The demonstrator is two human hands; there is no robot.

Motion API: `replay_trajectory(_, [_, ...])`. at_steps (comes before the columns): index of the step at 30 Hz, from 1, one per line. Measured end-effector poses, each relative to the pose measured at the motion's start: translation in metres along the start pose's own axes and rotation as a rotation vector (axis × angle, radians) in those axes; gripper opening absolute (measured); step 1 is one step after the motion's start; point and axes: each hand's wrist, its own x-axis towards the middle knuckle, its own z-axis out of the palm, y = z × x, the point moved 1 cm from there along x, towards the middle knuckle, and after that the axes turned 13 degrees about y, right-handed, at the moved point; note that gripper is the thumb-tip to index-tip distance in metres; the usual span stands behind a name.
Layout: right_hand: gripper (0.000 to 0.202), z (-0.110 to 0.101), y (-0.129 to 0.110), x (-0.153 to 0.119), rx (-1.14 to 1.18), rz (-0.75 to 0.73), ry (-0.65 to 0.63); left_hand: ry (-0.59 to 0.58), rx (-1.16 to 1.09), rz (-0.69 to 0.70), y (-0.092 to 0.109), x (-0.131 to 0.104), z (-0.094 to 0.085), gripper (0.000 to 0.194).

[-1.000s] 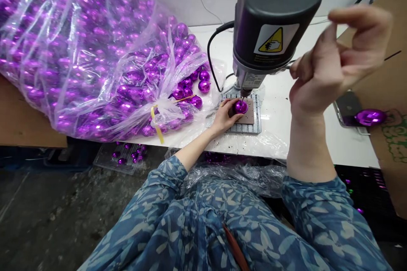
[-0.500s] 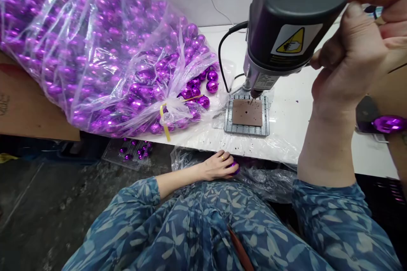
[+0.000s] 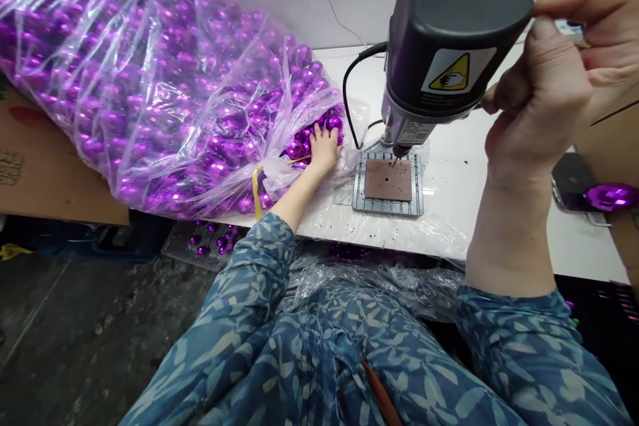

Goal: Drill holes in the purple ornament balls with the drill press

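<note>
My left hand reaches into the loose shiny purple balls at the mouth of a big clear plastic bag. Its fingers are spread over the balls; no ball shows lifted. At the side of a small black drill press, my right hand is closed with curled fingers around its handle, which is mostly hidden behind them. The drill bit points down above a brown square pad with a small hole. Beneath the pad lies a grooved metal base.
The bulging bag of purple balls fills the left, tied with a yellow strip. A black cable loops beside the drill. Purple scraps dot the white table. At right lie a phone and a larger purple ball.
My left hand has left the table's front edge, where it held a purple ball, and moved up and left to the loose balls. My right hand stays at the drill press.
</note>
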Motion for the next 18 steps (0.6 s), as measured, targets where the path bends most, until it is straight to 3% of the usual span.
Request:
replay_trajectory(3, [0.007, -0.002, 0.0, 0.0, -0.017, 0.011, -0.015, 0.113, -0.364, 0.05, -0.016, 0.007, 0.006, 0.047])
replay_trajectory(6, [0.007, -0.002, -0.002, -0.002, -0.017, 0.02, -0.004, 0.195, -0.595, 0.04, -0.025, -0.009, -0.011, 0.06])
replay_trajectory(8, [0.01, -0.001, -0.003, -0.003, -0.014, 0.016, -0.001, 0.144, -0.699, 0.031, -0.022, -0.031, -0.028, 0.066])
replay_trajectory(11, [0.008, 0.0, -0.005, -0.004, -0.019, -0.001, -0.008, -0.062, -0.837, 0.092, -0.004, -0.072, -0.041, 0.066])
replay_trajectory(14, [0.006, 0.0, -0.005, -0.004, -0.03, -0.008, -0.025, -0.19, -0.875, 0.172, 0.013, -0.103, -0.027, 0.059])
replay_trajectory(18, [0.004, -0.002, -0.005, -0.003, -0.03, -0.007, -0.028, -0.23, -0.908, 0.12, 0.023, -0.107, 0.012, 0.051])
